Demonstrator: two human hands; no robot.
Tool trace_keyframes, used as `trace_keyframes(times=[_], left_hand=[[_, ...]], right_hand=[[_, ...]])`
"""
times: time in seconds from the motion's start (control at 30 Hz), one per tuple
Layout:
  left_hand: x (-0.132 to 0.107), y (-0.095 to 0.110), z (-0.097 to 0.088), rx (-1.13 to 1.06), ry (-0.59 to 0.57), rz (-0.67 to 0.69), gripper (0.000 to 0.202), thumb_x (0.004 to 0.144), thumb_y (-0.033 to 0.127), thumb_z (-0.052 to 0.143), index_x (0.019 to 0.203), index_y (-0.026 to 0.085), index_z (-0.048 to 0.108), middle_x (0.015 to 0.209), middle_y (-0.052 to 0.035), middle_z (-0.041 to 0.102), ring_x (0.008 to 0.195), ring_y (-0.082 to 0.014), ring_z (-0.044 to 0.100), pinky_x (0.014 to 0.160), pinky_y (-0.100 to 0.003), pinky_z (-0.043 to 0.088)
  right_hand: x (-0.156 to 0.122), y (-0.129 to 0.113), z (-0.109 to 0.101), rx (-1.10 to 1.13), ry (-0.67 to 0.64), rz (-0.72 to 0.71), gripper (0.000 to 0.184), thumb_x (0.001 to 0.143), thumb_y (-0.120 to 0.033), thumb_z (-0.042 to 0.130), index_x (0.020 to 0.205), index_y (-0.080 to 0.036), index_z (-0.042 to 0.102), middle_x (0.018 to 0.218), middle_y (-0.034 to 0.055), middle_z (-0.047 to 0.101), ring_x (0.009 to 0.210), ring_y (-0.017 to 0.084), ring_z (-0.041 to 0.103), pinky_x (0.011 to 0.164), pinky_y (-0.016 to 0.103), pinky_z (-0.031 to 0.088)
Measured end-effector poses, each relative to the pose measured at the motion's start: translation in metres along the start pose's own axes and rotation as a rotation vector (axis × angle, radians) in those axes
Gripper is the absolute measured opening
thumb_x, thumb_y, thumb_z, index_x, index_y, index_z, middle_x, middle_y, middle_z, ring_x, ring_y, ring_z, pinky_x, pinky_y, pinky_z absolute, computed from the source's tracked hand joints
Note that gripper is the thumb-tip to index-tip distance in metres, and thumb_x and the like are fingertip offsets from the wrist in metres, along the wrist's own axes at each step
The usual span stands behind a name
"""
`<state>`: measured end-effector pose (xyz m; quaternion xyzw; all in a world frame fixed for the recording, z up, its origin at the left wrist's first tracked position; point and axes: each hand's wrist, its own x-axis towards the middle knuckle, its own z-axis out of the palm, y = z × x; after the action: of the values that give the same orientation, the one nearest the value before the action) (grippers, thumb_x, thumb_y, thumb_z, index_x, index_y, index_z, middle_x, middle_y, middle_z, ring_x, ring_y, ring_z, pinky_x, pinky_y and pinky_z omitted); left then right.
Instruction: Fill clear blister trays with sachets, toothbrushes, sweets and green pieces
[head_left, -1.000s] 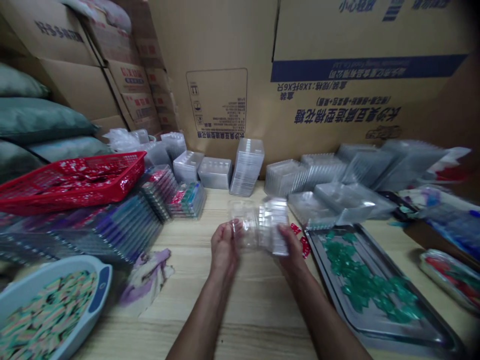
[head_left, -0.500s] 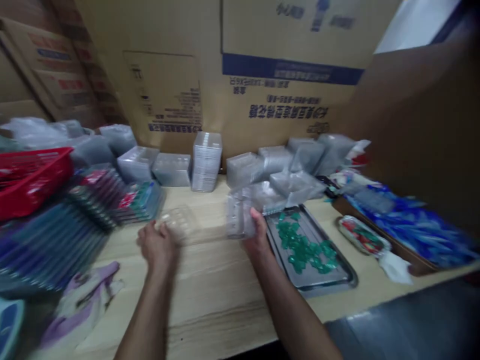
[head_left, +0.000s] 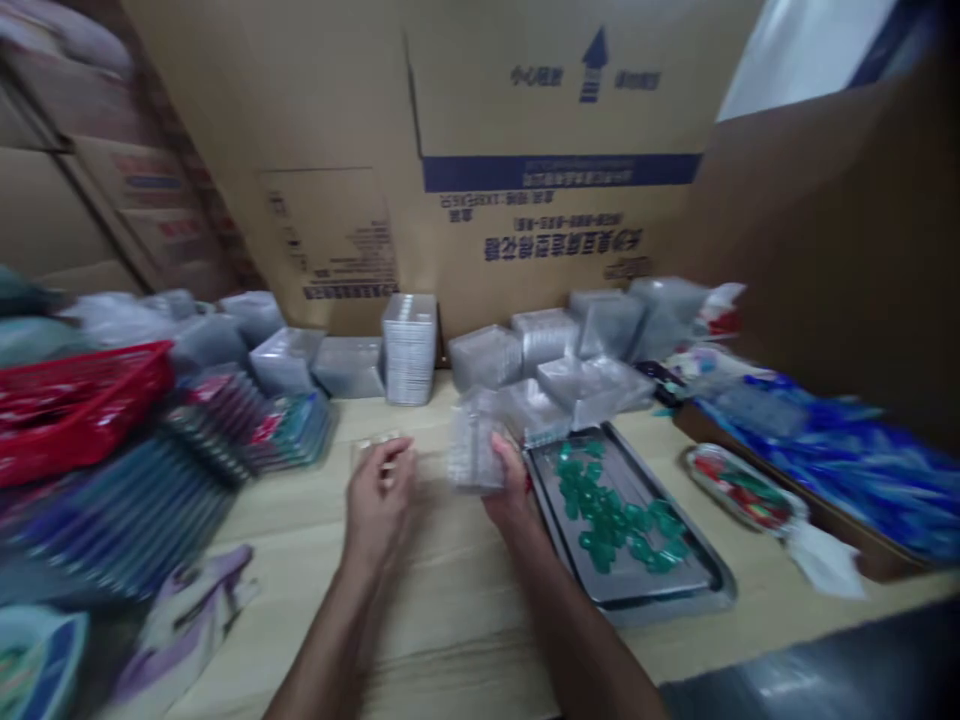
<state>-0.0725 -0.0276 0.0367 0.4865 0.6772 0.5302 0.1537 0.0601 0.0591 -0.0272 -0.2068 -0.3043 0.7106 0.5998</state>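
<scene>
**Left hand** (head_left: pixel 379 505): fingers curled inward at the near edge of a thin clear plastic piece (head_left: pixel 373 450), with blur hiding whether they pinch it or only touch it.
**Right hand** (head_left: pixel 510 490): thumb and fingers pinching the right side of a clear moulded plastic blister tray (head_left: pixel 472 455), which stands on edge.
**Between the hands**: a small gap, with neither spread wide nor pressed together.
**Blister tray's place**: just above the pale wood desk (head_left: pixel 450 610), near its middle, close to the stacks along the back edge.
**Right of the hands**: a rectangular steel tray (head_left: pixel 645 600) on the desk, holding loose translucent green plastic pieces (head_left: pixel 611 520).
**Back edge of the desk**: a tall stack of clear plastic trays (head_left: pixel 409 348), with more clear stacks on both sides.
**Left edge**: a red plastic mesh basket (head_left: pixel 82 415), beside long rows of filled clear trays (head_left: pixel 127 515).
**Front left corner**: a crumpled lilac-and-white cloth (head_left: pixel 184 630) and a pale blue plastic bowl (head_left: pixel 37 660).
**Right end**: an oval foil dish with red and green contents (head_left: pixel 742 490), next to shiny blue plastic bags (head_left: pixel 825 465).
**Behind the desk**: large brown cardboard cartons with a blue printed band (head_left: pixel 555 170).
</scene>
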Motion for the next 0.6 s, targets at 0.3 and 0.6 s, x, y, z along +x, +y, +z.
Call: trace_keyframes(times=[0.3,0.6], left_hand=[[-0.013,0.032,0.049,-0.745,-0.139,-0.343,0.041,0.058,0.044,0.090,0.075,0.012,0.073,0.056,0.0032,0.057,0.052,-0.0069,0.045,0.054,-0.020,0.036],[-0.015,0.024,0.048,-0.431,-0.082,-0.130,0.026,0.080,0.041,0.072,0.081,0.016,0.068,0.064,0.0007,0.058,0.058,-0.0125,0.050,0.058,-0.024,0.038]], right_hand=[[-0.019,0.001,0.011,-0.087,-0.120,-0.015,0.028,0.079,-0.049,0.064,0.090,-0.024,0.065,0.076,0.0014,0.064,0.060,0.016,0.056,0.052,0.028,0.048],[-0.018,0.006,0.002,-0.128,-0.130,-0.044,0.051,0.081,-0.046,0.065,0.128,-0.026,0.061,0.107,0.0043,0.070,0.085,0.022,0.067,0.074,0.035,0.056]])
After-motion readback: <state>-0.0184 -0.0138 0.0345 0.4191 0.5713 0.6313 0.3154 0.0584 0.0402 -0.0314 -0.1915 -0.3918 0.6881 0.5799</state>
